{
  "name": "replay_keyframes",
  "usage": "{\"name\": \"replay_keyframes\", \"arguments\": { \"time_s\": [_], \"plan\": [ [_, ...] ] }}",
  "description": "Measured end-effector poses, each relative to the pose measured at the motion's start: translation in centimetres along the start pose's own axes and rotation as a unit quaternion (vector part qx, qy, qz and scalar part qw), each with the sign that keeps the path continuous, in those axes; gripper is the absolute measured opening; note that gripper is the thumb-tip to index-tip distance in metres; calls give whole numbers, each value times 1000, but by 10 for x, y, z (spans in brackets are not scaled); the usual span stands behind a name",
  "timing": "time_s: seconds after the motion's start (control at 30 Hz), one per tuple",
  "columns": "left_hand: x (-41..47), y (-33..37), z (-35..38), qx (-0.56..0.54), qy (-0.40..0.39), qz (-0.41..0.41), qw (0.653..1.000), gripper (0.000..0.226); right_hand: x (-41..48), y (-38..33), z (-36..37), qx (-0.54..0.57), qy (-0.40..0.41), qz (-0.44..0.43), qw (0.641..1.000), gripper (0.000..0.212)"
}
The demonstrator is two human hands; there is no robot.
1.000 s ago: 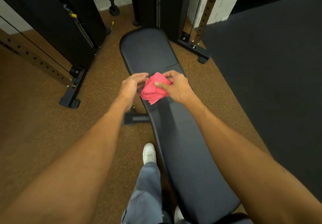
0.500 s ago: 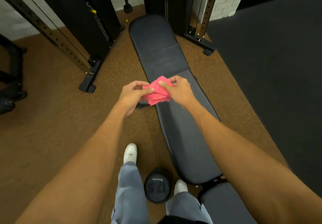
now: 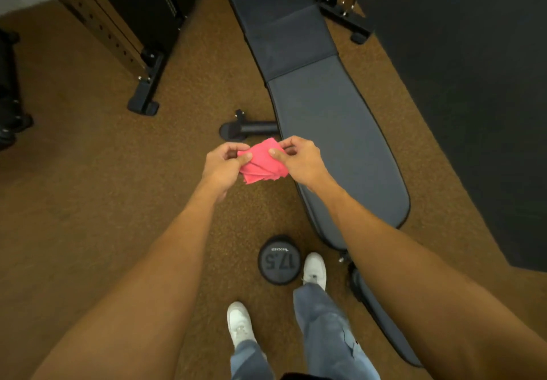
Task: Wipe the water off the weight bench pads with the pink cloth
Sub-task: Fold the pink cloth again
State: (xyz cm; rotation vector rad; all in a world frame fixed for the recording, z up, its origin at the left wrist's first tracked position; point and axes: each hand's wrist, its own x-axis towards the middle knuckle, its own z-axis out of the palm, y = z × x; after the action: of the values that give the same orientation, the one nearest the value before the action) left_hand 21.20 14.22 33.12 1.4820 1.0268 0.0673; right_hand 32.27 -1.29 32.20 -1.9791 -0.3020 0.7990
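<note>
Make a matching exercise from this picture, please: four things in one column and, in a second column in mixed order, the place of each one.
Things
1. folded pink cloth
2. long grey padded weight bench
3. round black weight marked 17.5
4. black steel rack foot

Places
a. on the brown floor, top left
b. on the floor beside the right white shoe
c. pinched between the left hand and the right hand
d. stretching away to the right of the hands

Pairs: 1-c, 2-d, 3-b, 4-a
</note>
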Motion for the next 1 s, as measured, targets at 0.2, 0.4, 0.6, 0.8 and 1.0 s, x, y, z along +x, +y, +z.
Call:
{"name": "replay_keyframes", "arguments": {
  "time_s": [0.2,0.4,0.6,0.8,1.0],
  "plan": [
    [-9,-95,-11,7,-13,-71,997,44,-48,64,49,-41,12,48,998,22],
    [-27,-200,-5,46,-49,-111,992,23,-94,146,89,-75,29,96,992,23],
    [-36,-296,14,74,-63,-152,984,21,-117,227,115,-97,8,149,984,22],
    [-31,-374,49,96,-41,-176,979,25,-110,307,133,-116,-22,182,976,26],
    [-23,-417,73,144,-26,-181,973,29,-104,372,155,-126,-47,209,969,29]
  ]
}}
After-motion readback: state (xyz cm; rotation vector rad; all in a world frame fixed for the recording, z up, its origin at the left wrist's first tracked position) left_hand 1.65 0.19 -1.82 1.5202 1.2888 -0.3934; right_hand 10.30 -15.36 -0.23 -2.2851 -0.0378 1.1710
